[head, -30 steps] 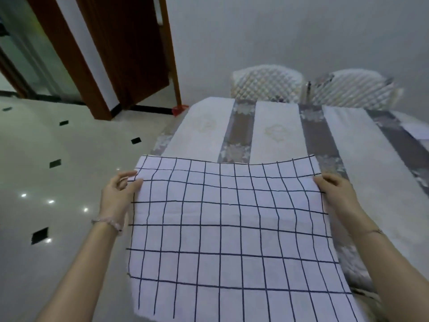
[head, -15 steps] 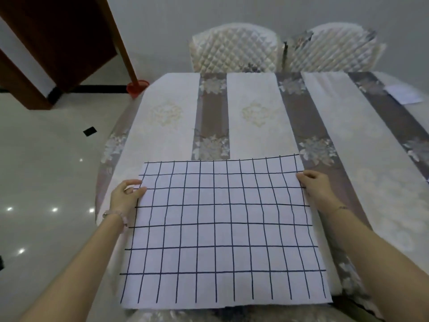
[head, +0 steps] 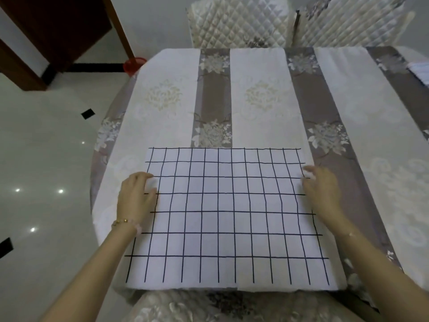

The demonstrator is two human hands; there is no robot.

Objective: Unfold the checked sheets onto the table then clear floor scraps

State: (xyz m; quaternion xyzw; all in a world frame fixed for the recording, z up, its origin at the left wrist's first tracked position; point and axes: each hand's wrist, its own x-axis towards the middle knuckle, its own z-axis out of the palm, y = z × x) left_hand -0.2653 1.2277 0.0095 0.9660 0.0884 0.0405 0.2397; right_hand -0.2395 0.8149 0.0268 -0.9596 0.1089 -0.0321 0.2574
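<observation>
- The white checked sheet with a dark blue hand-drawn grid lies flat on the table, its near edge reaching the table's near rim and its far edge about halfway across the striped cloth.
- No brand, label or readable writing shows on the sheet or anywhere else; the grid lines are the only marks.
- The left hand rests at the sheet's left edge, fingers curled with their tips on the paper; whether it pinches the edge or only presses it down cannot be told. A thin beaded bracelet circles that wrist.
- The right hand lies at the sheet's right edge, fingers loosely spread and blurred; its hold on the paper cannot be told either.
- Under the sheet is a tablecloth of broad cream and grey-brown stripes with floral motifs, covering a table with rounded corners.
- At the far side stand two chairs in quilted cream covers, one behind the middle of the table and one to its right.
- A pale folded piece lies at the table's far right edge, partly cut off.
- Left of the table is glossy pale tiled floor with small black diamond insets; a small red plastic tub sits by a dark brown wooden door.
- Compared with half a second ago, the sheet lies farther onto the table and flatter, both hands sit lower along its side edges, and the view tilts more steeply down.
</observation>
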